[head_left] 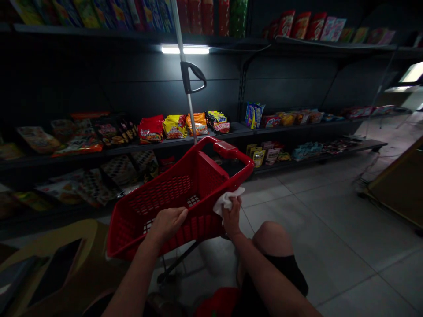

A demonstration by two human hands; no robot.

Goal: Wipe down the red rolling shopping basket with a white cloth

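Right hand [232,216], with fingers bunched around a white cloth [227,201], holds the cloth against the outer wall of a red shopping cart [203,222]. Left hand [168,225], to the left of the right, is closed over the cart's near rim, its fingertips hidden. The slotted basket extends beyond and to the left of the left hand; the push handle [228,150] stands above and beyond the right. Farther beyond both hands, a silver pole [190,110] with a black grip [185,78] rises before dark shelving [280,79] stocked with snack packets [151,130]. Below and right of the right hand is a bent knee [272,237].
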